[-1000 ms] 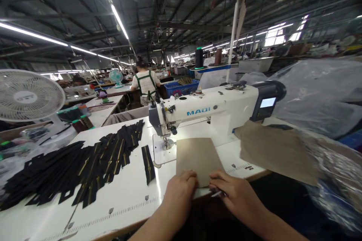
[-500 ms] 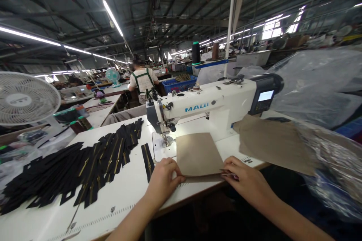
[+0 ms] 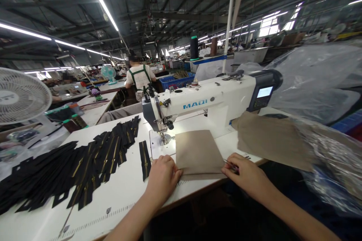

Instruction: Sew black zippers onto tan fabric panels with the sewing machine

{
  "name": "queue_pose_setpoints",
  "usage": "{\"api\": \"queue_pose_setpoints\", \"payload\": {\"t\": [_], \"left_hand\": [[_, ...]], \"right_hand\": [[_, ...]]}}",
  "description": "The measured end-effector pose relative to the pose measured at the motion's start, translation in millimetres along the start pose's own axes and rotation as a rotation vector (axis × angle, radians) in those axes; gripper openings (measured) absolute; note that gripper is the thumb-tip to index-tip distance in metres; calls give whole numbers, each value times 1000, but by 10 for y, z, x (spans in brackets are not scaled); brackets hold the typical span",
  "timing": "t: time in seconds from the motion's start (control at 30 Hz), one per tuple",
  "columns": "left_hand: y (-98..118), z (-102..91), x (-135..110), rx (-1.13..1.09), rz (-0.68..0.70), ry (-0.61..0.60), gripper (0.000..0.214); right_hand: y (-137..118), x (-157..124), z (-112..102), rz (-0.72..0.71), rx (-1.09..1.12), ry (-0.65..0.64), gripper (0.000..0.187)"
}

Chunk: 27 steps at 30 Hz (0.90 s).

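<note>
A folded tan fabric panel [image 3: 199, 150] lies on the sewing table in front of the needle area of a white sewing machine [image 3: 203, 99]. My left hand [image 3: 163, 175] is closed at the panel's near left corner, thumb and fingers pinching its edge. My right hand [image 3: 244, 173] is closed at the near right corner, its fingertips on the edge. A slim metal tool [image 3: 230, 164] also sits in its fingers; its kind is partly hidden. A single black zipper [image 3: 145, 160] with gold teeth lies just beyond my left hand.
Many black zippers [image 3: 96, 158] are heaped on the table's left side. More tan fabric [image 3: 271, 139] lies at the right, beside clear plastic wrapping [image 3: 325, 158]. A white fan [image 3: 19, 96] stands at far left. Ahead, a person [image 3: 139, 75] sits with their back to me.
The panel's near edge looks flatter, its layers closer together. Both hands stay at its corners, the left one slightly further left. The view has shifted a little.
</note>
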<state>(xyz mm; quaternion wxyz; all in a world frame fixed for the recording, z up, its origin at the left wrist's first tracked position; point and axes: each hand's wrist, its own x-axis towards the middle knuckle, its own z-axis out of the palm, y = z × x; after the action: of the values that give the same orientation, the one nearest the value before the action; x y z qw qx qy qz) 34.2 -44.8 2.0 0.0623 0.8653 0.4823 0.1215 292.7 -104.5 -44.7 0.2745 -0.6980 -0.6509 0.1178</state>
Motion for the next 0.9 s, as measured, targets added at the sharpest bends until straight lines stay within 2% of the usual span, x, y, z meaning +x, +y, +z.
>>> {"api": "queue_pose_setpoints", "payload": {"t": [0.13,0.17,0.23,0.33,0.4,0.5,0.63,0.77,0.83,0.9], "left_hand": [[34,34,-3,25,9,38,2],[38,55,-12,16,30,56,9],[42,100,-32,2,137,103,19],[39,139,-33,38,345,156,22],[35,132,10,113,384,130,23],[22,105,150,185,344,70,25],[9,131,374,166,236,84,26],[37,189,466,118,176,48,57],[61,198,460,85,166,-6,77],[83,191,443,66,158,-71,100]], "right_hand": [[-70,-21,-10,-33,-21,46,9],[-75,-33,-2,-51,-9,65,8],[-72,-64,23,-93,16,77,11],[-60,-125,61,-150,-12,69,23],[-81,-173,86,-199,-65,85,28],[-193,-260,174,-302,-139,101,41],[-360,-415,444,-459,-164,95,61],[-306,-556,622,-536,-105,42,80],[-240,-542,560,-572,-28,7,80],[-213,-417,404,-574,57,50,67]]}}
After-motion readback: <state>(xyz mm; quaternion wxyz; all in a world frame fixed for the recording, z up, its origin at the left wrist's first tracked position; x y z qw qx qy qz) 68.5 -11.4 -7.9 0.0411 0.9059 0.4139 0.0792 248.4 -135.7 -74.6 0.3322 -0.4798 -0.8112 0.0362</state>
